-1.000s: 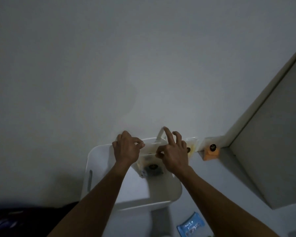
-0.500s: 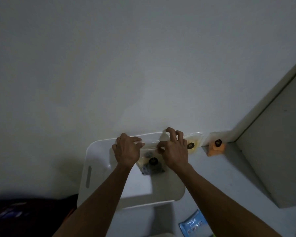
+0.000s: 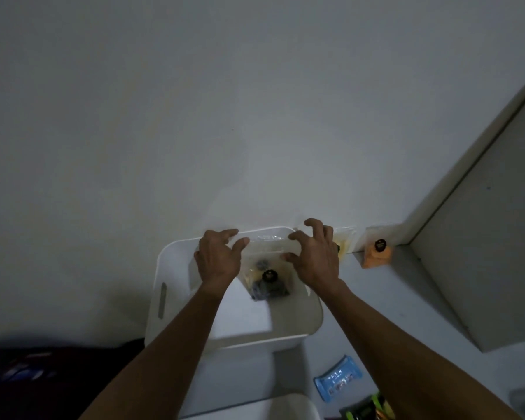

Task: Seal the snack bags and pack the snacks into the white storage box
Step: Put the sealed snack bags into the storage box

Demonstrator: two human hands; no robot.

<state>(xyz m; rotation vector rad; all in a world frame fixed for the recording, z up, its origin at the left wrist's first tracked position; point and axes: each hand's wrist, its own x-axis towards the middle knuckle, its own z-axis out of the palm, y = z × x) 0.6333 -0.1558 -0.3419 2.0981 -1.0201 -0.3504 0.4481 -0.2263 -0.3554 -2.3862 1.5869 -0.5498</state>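
A white storage box [image 3: 176, 262] stands against the wall. Inside it leans a clear snack bag [image 3: 267, 283] holding dark pieces and a round black sticker. My left hand [image 3: 217, 260] hovers over the bag's left top corner with thumb and fingers spread. At the bag's right top corner, my right hand [image 3: 315, 257] has its fingers curled but apart. Neither hand pinches the bag's top edge. A clear bag of yellow snack [image 3: 346, 242] is partly hidden behind my right hand, and a bag of orange snack [image 3: 376, 256] leans on the wall further right.
A blue packet [image 3: 337, 378] and a green-and-black packet [image 3: 365, 412] lie on the grey surface at lower right. The rim of another white container [image 3: 255, 406] shows at the bottom. A grey cabinet side [image 3: 482, 237] rises on the right. Dark cloth [image 3: 43, 380] lies at lower left.
Both hands lowered the clear bag into the white box, then spread their fingers off its top edge. The bag now rests inside the box.
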